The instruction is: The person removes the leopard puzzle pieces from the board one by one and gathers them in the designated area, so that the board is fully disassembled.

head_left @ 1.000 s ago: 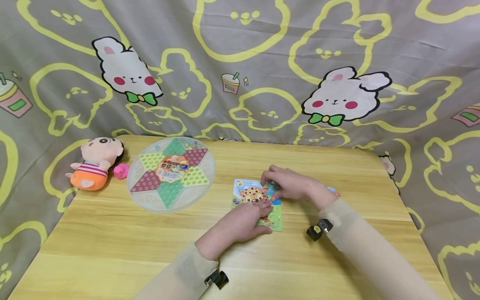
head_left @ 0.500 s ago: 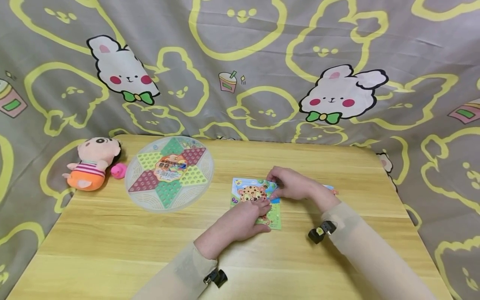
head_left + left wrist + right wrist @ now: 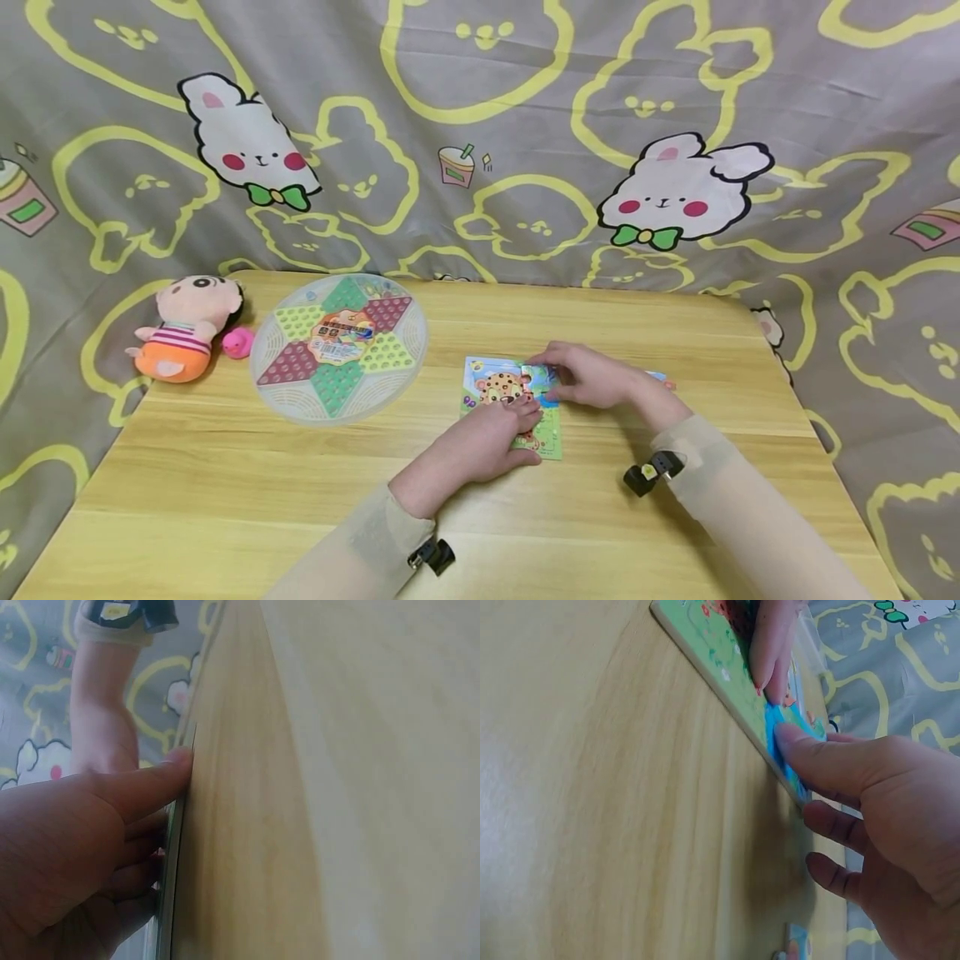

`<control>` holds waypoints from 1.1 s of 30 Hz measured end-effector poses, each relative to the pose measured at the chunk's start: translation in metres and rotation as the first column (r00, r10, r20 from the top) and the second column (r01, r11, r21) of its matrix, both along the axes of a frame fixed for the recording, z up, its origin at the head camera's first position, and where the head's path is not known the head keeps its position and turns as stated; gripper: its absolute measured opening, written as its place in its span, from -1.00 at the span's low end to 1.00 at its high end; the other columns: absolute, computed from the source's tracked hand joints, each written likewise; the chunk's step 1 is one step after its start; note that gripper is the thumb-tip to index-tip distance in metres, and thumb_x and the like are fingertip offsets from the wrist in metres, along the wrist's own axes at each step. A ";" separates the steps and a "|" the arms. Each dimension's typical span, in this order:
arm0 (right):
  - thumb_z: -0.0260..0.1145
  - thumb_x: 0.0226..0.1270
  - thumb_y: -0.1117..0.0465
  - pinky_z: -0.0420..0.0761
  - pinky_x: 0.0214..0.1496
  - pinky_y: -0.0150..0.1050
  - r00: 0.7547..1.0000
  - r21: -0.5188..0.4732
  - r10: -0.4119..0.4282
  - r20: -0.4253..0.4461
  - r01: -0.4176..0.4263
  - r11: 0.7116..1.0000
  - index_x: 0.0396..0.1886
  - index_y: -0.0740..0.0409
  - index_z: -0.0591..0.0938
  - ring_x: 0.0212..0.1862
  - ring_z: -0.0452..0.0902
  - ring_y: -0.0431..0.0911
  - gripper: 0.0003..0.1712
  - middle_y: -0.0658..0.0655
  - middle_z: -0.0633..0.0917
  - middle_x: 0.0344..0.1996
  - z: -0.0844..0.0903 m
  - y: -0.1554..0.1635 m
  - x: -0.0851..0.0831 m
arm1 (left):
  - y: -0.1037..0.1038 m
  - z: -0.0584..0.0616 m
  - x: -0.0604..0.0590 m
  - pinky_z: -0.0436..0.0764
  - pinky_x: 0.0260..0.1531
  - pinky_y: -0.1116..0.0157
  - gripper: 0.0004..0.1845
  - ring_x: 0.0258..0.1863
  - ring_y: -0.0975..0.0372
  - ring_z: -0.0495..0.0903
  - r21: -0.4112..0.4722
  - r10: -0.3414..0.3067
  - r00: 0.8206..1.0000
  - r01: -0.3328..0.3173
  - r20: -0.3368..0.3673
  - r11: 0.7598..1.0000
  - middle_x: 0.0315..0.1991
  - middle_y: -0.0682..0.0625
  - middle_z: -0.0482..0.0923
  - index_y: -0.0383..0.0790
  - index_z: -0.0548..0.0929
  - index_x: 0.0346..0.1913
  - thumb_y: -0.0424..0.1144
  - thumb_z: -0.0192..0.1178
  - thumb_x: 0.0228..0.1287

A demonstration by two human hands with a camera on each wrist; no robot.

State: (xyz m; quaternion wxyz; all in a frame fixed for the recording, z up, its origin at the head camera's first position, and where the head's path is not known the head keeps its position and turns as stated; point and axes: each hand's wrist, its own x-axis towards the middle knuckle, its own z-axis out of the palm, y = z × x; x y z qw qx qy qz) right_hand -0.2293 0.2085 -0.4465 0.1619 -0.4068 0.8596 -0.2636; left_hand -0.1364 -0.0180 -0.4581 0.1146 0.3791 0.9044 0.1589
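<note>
While the puzzle board (image 3: 510, 404) lies flat on the wooden table (image 3: 225, 483), a little right of its middle, it is pressed down by the left hand (image 3: 480, 442), whose straight fingers are laid across the leopard picture. On the left wrist view the left thumb (image 3: 161, 780) is seen stretched along the board's edge, with the other fingers flat on its face. The board's upper right corner is met by the right hand (image 3: 592, 379); a puzzle piece (image 3: 538, 377) is pinched between its thumb and fingertips and held against the board there. On the right wrist view the right thumb (image 3: 817, 761) is pressed on the board's blue edge, the remaining fingers being curled beneath the palm. A further loose piece (image 3: 799, 946) is seen lying on the table just beside the right hand. Well apart to the left, a round checkers board (image 3: 339, 346) is set, with a plush doll (image 3: 183, 327) and a small pink duck (image 3: 238, 342) near the table's left edge, before the rabbit-print cloth (image 3: 480, 125)
</note>
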 end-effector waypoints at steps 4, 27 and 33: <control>0.42 0.28 0.18 0.48 -0.26 -0.29 0.999 0.063 0.010 -0.049 -0.006 0.998 0.31 0.14 0.52 -0.30 0.44 -0.13 -0.40 -0.01 0.56 -0.20 0.004 -0.002 0.000 | 0.000 0.002 0.001 0.25 0.37 0.22 -0.30 0.42 0.17 0.24 0.008 0.004 1.000 -0.004 0.011 1.000 0.43 -0.01 0.27 -0.17 0.42 0.40 0.17 0.17 0.34; 0.44 0.24 0.04 0.58 -0.19 -0.24 0.979 0.081 -0.140 -0.149 0.153 0.985 0.19 0.09 0.60 -0.25 0.56 -0.17 -0.46 -0.10 0.65 -0.25 0.024 0.035 0.012 | 0.001 0.001 0.003 0.22 0.38 0.18 -0.29 0.43 0.13 0.22 -0.006 0.020 1.000 -0.020 -0.002 1.000 0.43 -0.02 0.26 -0.16 0.40 0.41 0.17 0.18 0.33; 0.43 0.27 0.08 0.59 -0.30 -0.28 0.978 0.052 -0.175 -0.110 0.182 0.982 0.19 0.14 0.59 -0.25 0.55 -0.15 -0.48 -0.06 0.66 -0.18 0.031 0.065 0.022 | 0.001 -0.001 0.004 0.19 0.40 0.16 -0.28 0.45 0.14 0.17 -0.013 0.027 1.000 -0.027 -0.001 1.000 0.45 -0.01 0.23 -0.16 0.37 0.42 0.17 0.17 0.34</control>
